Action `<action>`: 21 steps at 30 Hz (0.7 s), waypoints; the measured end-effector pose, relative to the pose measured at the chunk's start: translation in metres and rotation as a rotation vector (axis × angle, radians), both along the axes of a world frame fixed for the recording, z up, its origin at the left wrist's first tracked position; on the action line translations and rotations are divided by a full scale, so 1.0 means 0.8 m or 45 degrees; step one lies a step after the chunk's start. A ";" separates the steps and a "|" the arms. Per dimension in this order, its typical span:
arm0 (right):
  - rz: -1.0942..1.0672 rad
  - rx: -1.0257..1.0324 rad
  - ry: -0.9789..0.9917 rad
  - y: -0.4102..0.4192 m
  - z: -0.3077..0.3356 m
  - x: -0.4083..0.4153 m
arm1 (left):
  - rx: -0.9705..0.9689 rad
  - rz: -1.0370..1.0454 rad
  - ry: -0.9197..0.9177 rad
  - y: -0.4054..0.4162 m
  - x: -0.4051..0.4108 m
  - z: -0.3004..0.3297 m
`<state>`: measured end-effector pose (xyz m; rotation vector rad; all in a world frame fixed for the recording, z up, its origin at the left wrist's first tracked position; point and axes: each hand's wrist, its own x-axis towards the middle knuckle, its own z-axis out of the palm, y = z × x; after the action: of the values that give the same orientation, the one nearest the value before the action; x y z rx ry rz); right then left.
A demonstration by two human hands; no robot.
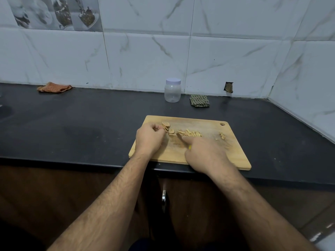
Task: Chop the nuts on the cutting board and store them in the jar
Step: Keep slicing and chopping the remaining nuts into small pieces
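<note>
Two hands work over the cutting board [233,156]. The left hand [149,139] has its fingers curled, pinching the nuts [166,126] at the board's far left, probably to steady them for the blade. The right hand [204,153] is blurred, forefinger stretched forward as if along the back of a knife [189,147]; only a speck of yellow handle shows, so the grip is likely but not certain. Sliced pieces [192,133] lie in a row mid-board, and a few bits [222,136] sit apart to the right. Well behind the board, by the wall, stands the jar [172,91], lid on and seemingly empty, so storing has not begun. Beside it lies a green cloth [199,100]; an orange cloth [54,87] lies far left on the counter [72,124].
</note>
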<state>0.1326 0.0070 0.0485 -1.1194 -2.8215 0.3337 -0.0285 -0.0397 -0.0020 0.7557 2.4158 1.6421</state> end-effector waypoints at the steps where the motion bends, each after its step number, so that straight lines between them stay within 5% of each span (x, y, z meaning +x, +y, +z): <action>1: 0.025 0.002 0.002 -0.004 0.000 -0.006 | -0.006 0.008 0.015 0.000 0.000 0.000; 16: -0.014 -0.017 -0.002 0.007 -0.002 -0.016 | -0.112 -0.004 0.142 0.005 -0.005 -0.003; 21: -0.080 -0.026 -0.018 0.017 -0.002 -0.022 | -0.258 -0.145 0.351 0.015 -0.008 0.000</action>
<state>0.1151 0.0210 0.0467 -1.2156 -2.7940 0.3521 -0.0352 -0.0280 -0.0024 1.1238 2.6117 1.3004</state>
